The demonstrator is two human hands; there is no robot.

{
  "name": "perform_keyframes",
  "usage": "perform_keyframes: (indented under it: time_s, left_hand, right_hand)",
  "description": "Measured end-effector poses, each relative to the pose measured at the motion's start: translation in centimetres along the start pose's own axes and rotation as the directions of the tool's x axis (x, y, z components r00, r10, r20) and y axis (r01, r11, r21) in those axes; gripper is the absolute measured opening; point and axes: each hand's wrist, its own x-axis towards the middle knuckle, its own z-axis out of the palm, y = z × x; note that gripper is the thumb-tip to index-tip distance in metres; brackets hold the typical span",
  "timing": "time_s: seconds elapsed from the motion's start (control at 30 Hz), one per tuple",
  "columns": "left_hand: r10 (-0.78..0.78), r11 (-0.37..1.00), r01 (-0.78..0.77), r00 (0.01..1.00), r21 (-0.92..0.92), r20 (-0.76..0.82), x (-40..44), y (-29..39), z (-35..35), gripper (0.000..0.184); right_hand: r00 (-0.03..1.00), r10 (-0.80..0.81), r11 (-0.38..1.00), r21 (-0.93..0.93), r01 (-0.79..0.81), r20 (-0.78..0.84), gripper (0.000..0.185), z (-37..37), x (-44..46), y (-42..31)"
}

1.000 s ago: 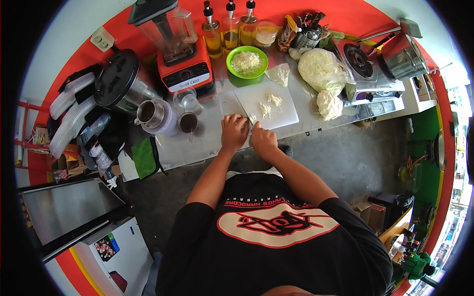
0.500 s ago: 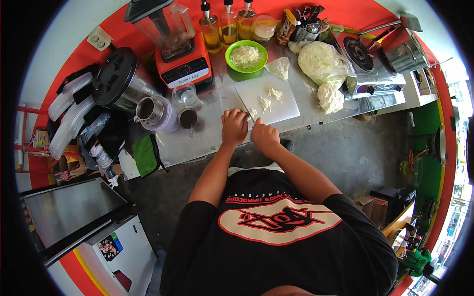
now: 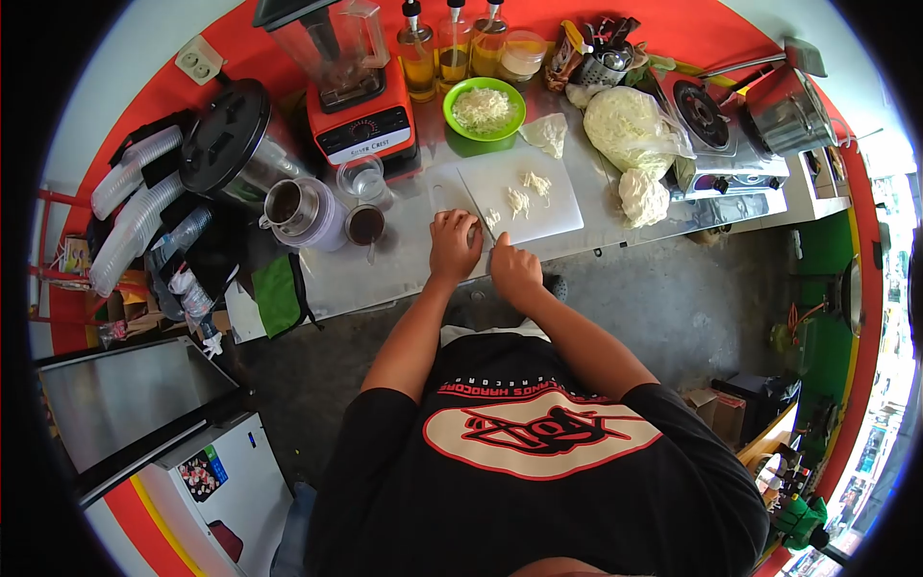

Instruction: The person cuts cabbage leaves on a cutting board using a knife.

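Knife (image 3: 478, 206) in right hand (image 3: 516, 272) — handle wrapped in bent fingers, blade running out ahead. Long axis slants away from body and leftward, tip out over far left part of white board (image 3: 562, 217). Left hand (image 3: 455, 247) just beside blade, on its left, nearer to it than anything else on that side. Fingers bunched close together at board's near left edge; cannot tell whether pinching anything beneath.

Small heap of pale shreds (image 3: 493, 217) just right of blade, opposite side from left hand. Two larger shred piles (image 3: 519, 202) farther right on board, apart from both hands, nearer to right hand.

Surface: flat board on metal counter (image 3: 336, 279), near edge close to wrists. Beyond board, green bowl (image 3: 520, 112) holding more shreds, with pale leaf piece (image 3: 548, 136) to its right. Farther right, bagged cabbage (image 3: 625, 130) and stove (image 3: 735, 180). To left, cup of dark liquid (image 3: 365, 226) and red blender (image 3: 361, 120). Grey floor (image 3: 663, 298) below — red wall (image 3: 538, 19) behind.
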Motion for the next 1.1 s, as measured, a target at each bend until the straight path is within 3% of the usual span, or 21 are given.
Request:
perform_keyframes:
  time_s: [0.17, 0.33, 0.57, 0.63, 0.97, 1.1]
  left_hand:
    - [0.01, 1.0, -0.01, 1.0, 0.0, -0.001, 0.0, 0.2, -0.1, 0.014]
    - [-0.002, 1.0, 0.002, 1.0, -0.003, -0.006, 0.0, 0.0, 0.0, 0.013]
    - [0.012, 1.0, -0.012, 1.0, 0.006, 0.01, 0.0, 0.1, 0.0, 0.013]
    - [0.011, 1.0, -0.011, 1.0, 0.007, 0.009, 0.0, 0.0, 0.0, 0.013]
    - [0.031, 0.999, -0.031, 0.999, -0.024, -0.02, 0.0, 0.0, -0.1, 0.014]
    - [0.048, 0.999, -0.048, 0.999, -0.016, -0.001, 0.0, -0.2, 0.0, 0.014]
  right_hand:
    - [0.999, -0.036, 0.999, -0.018, 0.036, -0.013, 0.019, -1.5, 0.7, -0.4]
    - [0.999, 0.042, 0.999, 0.022, -0.043, 0.034, 0.02, -0.4, -0.4, -0.4]
    - [0.998, -0.059, 0.998, 0.006, 0.059, -0.028, 0.014, -1.7, 0.9, -0.7]
    - [0.998, -0.002, 1.0, 0.023, 0.001, 0.059, 0.02, -1.4, 0.4, -0.7]
    - [1.0, -0.014, 0.998, 0.065, 0.014, -0.005, 0.024, -1.5, 0.4, 0.3]
    - [0.995, 0.093, 0.988, 0.12, -0.098, 0.044, 0.031, -2.4, -0.2, 2.3]
